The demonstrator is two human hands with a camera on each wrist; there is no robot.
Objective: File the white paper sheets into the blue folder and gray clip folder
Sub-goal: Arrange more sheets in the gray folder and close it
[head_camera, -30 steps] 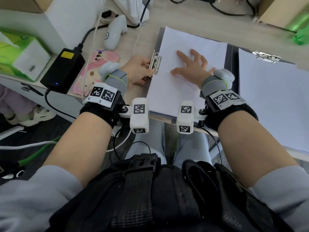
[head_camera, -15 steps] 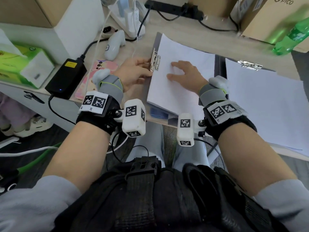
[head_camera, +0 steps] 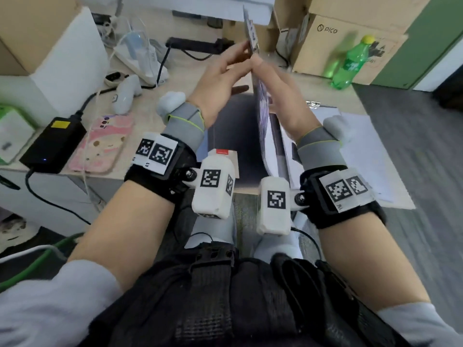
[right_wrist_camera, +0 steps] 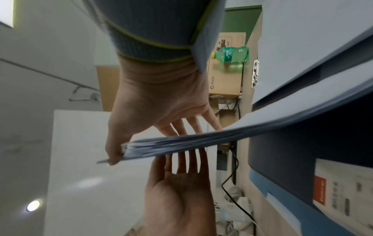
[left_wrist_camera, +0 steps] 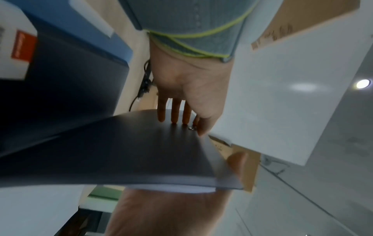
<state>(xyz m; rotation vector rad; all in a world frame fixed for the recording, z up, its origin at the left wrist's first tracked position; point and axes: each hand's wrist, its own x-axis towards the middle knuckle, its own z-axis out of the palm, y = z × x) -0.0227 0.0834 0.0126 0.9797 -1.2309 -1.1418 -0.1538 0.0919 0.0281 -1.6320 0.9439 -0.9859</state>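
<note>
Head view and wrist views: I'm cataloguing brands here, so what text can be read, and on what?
"PICO": printed on the brown cardboard box behind the green plastic bottle.
Green bottle's label: too blurred to read.
Orange tag and print on the white sheet on the dark folder: too blurred to read.
Black-and-white square markers on the wrist rigs: patterns, no words.

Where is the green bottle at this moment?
In the head view, the green bottle stands upright at the far right of the desk, before the cardboard box.

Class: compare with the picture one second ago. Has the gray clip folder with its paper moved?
Yes. The gray clip folder has risen off the desk, now on edge between the left hand and right hand.
</note>
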